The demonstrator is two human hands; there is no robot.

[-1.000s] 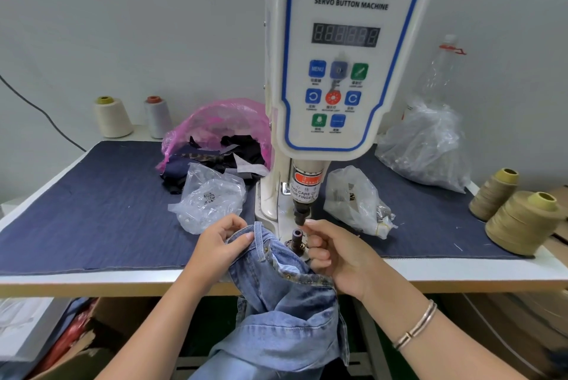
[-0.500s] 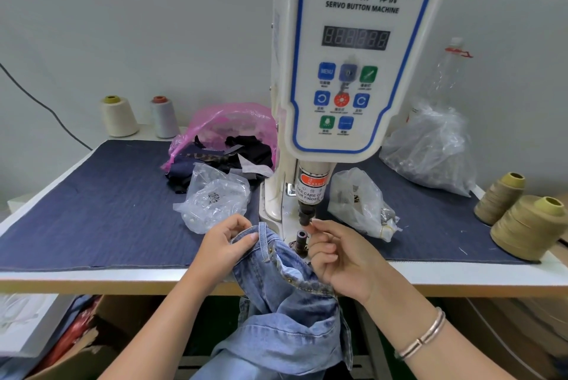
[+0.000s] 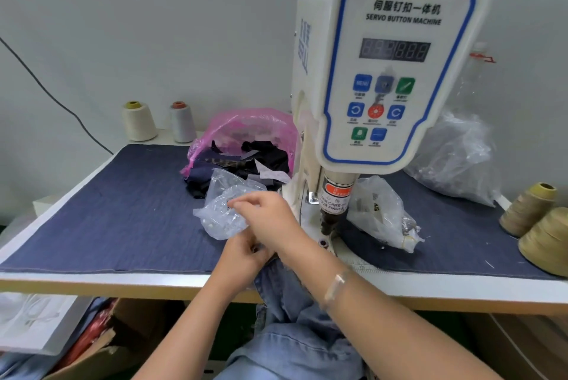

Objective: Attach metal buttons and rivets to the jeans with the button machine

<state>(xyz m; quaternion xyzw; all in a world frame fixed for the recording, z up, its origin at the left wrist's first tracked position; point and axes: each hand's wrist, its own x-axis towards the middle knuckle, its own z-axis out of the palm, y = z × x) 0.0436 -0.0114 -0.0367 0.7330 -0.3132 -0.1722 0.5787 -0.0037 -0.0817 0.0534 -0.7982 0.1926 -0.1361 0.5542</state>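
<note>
At the far left of the worktop (image 3: 92, 283), a dark cable (image 3: 55, 97) runs down the wall, and two thread cones stand at the back edge: a cream cone (image 3: 139, 121) and a grey cone (image 3: 183, 122). A dark denim mat (image 3: 107, 213) covers the surface. Right of the cones a pink plastic bag (image 3: 242, 130) holds dark fabric scraps, and in front of it lies a clear bag (image 3: 226, 210) of small parts. The right hand (image 3: 264, 216) crosses over to this clear bag, its fingers curled at the plastic; whether they pinch anything cannot be told. Just below it, the left hand (image 3: 242, 256) grips the edge of the light blue jeans (image 3: 295, 327), which hang off the front edge of the worktop, beside the machine's base. The white button machine (image 3: 390, 72) stands upright right of the hands, its punch head (image 3: 330, 220) raised over the lower die (image 3: 323, 242). Another clear bag (image 3: 381, 210) lies just right of the punch, a larger crumpled one (image 3: 455, 158) sits behind, and two tan thread cones (image 3: 534, 226) stand at the far right.
</note>
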